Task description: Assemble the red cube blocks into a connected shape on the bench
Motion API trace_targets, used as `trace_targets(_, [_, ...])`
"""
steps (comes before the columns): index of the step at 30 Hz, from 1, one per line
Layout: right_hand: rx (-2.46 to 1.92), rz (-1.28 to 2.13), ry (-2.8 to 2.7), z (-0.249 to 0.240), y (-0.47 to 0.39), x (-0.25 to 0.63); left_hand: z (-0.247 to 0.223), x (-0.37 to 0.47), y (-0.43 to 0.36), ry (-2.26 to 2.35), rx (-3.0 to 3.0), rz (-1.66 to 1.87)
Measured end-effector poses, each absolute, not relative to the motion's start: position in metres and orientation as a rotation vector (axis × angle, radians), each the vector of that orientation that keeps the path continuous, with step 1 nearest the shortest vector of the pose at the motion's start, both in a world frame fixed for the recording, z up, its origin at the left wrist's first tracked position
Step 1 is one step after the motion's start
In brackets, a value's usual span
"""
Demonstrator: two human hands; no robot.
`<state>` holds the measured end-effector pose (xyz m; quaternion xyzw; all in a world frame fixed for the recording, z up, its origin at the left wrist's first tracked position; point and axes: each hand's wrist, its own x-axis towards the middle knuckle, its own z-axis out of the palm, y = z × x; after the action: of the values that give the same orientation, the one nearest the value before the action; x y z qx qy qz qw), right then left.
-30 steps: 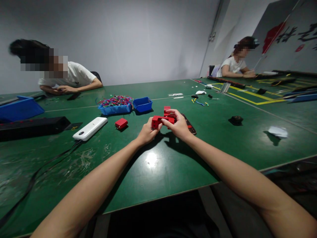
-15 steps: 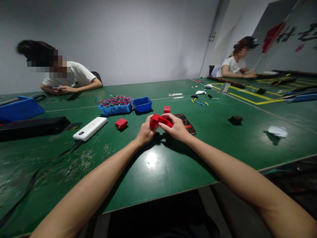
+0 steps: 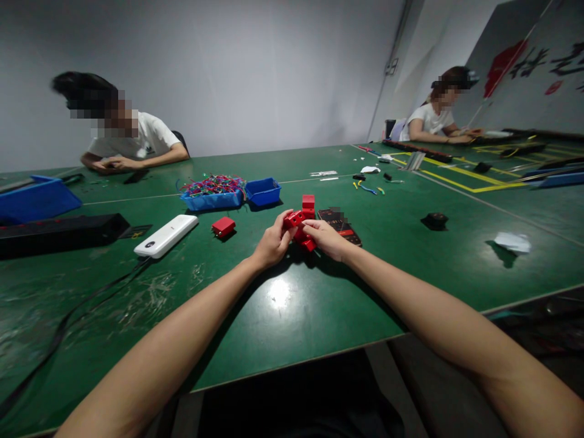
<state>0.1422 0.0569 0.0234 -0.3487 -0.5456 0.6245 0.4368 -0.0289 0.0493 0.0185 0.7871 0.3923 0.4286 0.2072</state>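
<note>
Green table (image 3: pixel 264 340), holed red block (image 3: pixel 296 218)

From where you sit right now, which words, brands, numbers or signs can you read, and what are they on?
Nothing reads clearly enough to quote.
Dark grey wall panel: large black brush-stroke characters, slanted and cut off; unreadable.
Same panel: small red rounded mark, too small.
Dark rectangular phone: digit-like marks, blurred.
White rounded power bank: tiny marking, too small.
White short-sleeved shirt, left: small dark logo, too small.
</note>
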Motion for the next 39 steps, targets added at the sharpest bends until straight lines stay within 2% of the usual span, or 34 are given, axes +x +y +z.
trace_targets(11, [-0.762,1.487,-1.199,0.032,0.045,0.130,0.016,-0.029,0.051,1.100,2.202,1.221])
trace_targets(28, [-0.720,1.467,-1.341,0.032,0.050,0.137,0.016,-0.030,0.054,1.126,2.297,1.294])
trace_targets(33, [-0.720,1.339,-1.435,0.035,0.048,0.138,0.014,-0.032,0.058,1.136,2.313,1.298])
trace_targets(39, [-0.739,1.073,-1.513,0.034,0.052,0.138,0.012,-0.031,0.059,1.160,2.213,1.138])
